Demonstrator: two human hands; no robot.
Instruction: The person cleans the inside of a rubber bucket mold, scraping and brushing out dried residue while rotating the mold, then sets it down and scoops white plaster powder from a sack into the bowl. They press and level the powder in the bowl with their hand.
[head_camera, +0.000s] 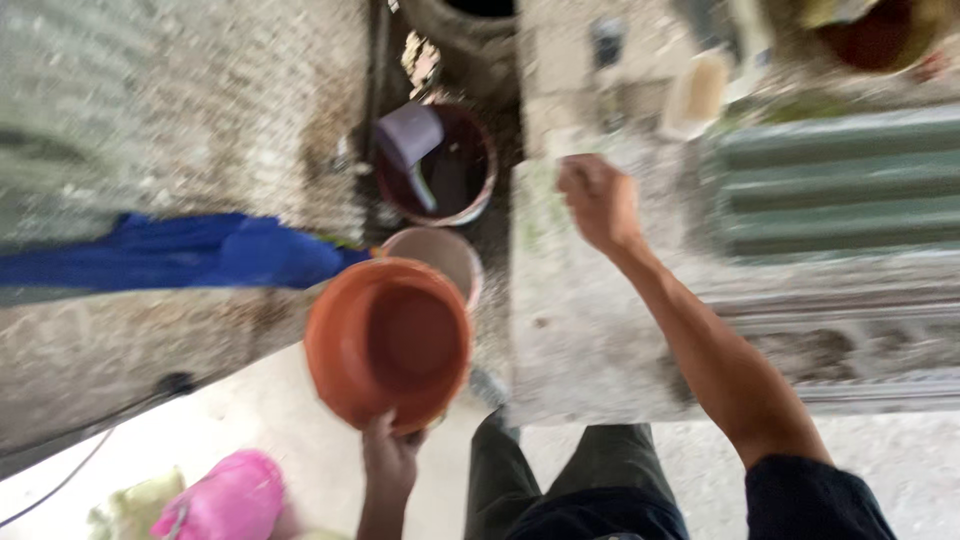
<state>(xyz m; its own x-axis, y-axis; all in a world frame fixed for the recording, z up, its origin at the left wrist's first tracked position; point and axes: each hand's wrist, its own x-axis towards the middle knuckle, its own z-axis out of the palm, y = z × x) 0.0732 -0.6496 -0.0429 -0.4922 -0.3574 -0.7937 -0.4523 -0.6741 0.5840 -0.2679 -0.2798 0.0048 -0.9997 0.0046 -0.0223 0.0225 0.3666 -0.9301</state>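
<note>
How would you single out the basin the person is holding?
Start at the pale concrete block in the middle, then look just left of it. The left hand grips the orange basin by its near rim. Unlike the dark bucket beyond, it is bright orange and empty.

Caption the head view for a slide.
Left hand grips an orange bowl by its rim; right hand closed above a concrete ledge.

No packages, labels, signs or screens anywhere in this blurred view of the yard.
</note>
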